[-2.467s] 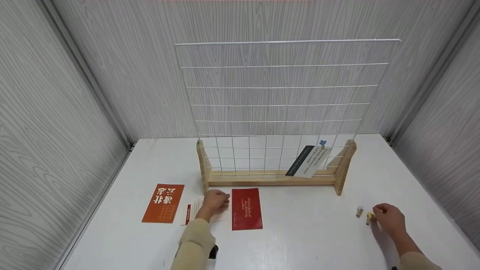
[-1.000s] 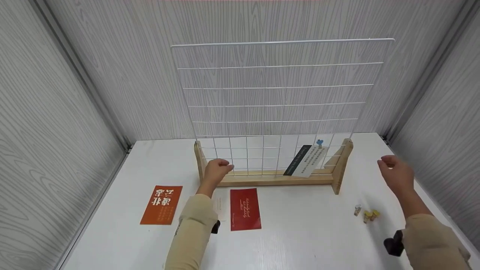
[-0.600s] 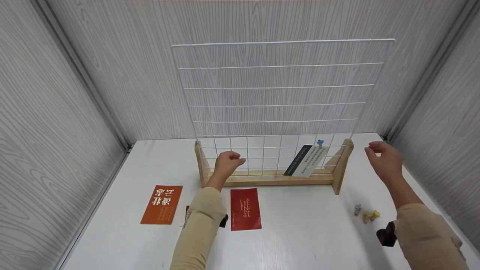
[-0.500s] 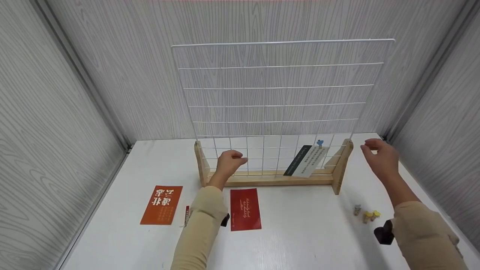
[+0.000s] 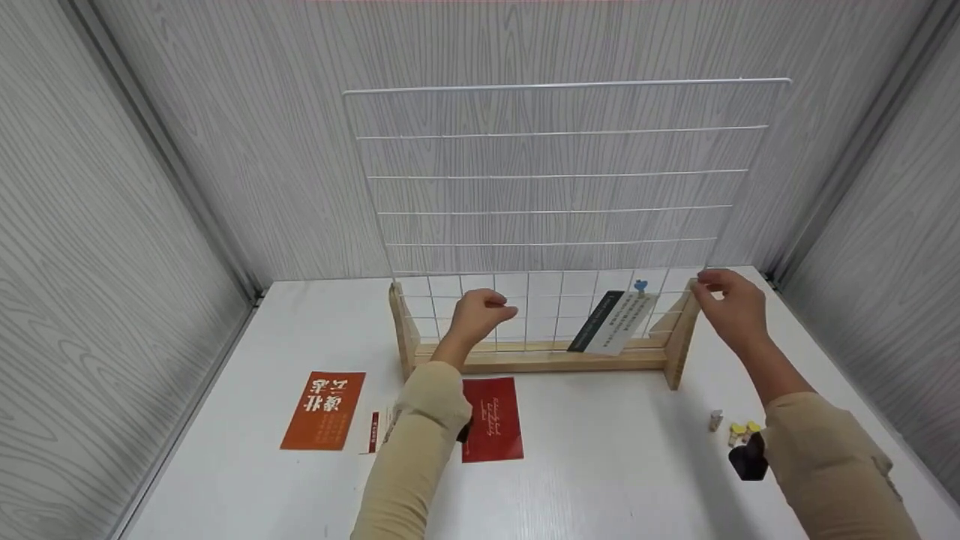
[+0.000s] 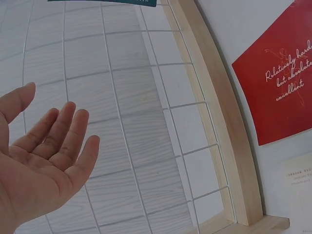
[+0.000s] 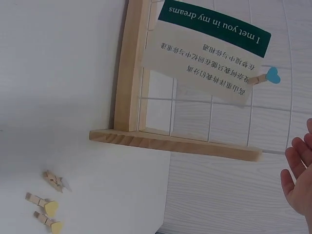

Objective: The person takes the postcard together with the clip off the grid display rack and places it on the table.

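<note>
A wire grid [image 5: 551,85] stands in a wooden base [image 5: 555,364]. On its lower right hangs a white card with a dark green band [image 7: 214,24], tilted, held at one corner by a small clothespin with a blue heart [image 7: 273,75]. My left hand [image 5: 477,319] hovers in front of the lower left wires, its fingers loosely bent around nothing, as the left wrist view shows. Over the top of the right wooden post in the head view is my right hand [image 5: 733,306], also holding nothing. The right wrist view catches only part of it, beside the post's tip.
Flat on the table lie an orange card [image 5: 324,410], a red card [image 5: 495,420] and a pale card [image 5: 375,431] partly under my left sleeve in view. Right of the base are two yellow-heart clothespins [image 7: 48,208] and a third clothespin [image 7: 52,180].
My right hand has lifted from the loose clothespins and moved forward and left to the right post. My left hand has risen from the pale card and shifted right, in front of the grid.
</note>
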{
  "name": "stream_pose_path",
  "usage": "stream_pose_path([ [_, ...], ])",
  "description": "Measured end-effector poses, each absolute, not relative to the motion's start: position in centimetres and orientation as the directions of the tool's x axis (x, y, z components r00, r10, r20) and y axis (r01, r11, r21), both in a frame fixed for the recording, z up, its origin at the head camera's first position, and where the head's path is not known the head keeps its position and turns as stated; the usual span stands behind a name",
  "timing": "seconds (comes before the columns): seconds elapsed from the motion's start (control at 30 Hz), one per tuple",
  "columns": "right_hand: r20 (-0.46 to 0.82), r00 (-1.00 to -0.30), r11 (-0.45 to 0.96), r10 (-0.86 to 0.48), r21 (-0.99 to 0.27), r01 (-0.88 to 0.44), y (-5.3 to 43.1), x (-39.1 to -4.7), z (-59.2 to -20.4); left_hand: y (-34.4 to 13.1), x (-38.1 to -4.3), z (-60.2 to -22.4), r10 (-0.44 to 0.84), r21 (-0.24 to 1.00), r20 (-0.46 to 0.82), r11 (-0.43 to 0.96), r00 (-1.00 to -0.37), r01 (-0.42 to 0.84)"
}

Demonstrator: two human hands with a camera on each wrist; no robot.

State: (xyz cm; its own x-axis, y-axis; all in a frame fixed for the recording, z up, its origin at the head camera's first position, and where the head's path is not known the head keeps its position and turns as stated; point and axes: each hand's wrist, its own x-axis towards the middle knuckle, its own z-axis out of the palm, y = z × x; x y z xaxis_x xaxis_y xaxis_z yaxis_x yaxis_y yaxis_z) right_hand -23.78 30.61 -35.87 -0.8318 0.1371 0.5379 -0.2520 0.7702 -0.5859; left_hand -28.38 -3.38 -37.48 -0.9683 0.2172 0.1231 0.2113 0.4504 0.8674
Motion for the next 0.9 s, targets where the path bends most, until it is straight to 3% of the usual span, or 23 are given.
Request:
stream_pose_path([
  [0.23, 0.535, -0.836, 0.770, 0.123, -0.583, -0.260, 29.7, -24.1, -35.8, -1.8, -28.4, -37.4, 0.247, 0.861, 0.133, 0.451, -0.960, 0.235],
  [0.5, 0.445, -0.885, 0.732, 0.138, -0.648, -0.212, 28.7, -24.7, -35.7, 0.0, -28.5, -37.6, 0.264, 0.851, 0.145, 0.458, -0.953, 0.257],
  [0.9, 0.464, -0.885, 0.755, 0.051, -0.598, -0.270, 27.5, -25.4, -35.8, 2.5, -28.3, -38.2, 0.261, 0.850, 0.131, 0.466, -0.956, 0.244],
])
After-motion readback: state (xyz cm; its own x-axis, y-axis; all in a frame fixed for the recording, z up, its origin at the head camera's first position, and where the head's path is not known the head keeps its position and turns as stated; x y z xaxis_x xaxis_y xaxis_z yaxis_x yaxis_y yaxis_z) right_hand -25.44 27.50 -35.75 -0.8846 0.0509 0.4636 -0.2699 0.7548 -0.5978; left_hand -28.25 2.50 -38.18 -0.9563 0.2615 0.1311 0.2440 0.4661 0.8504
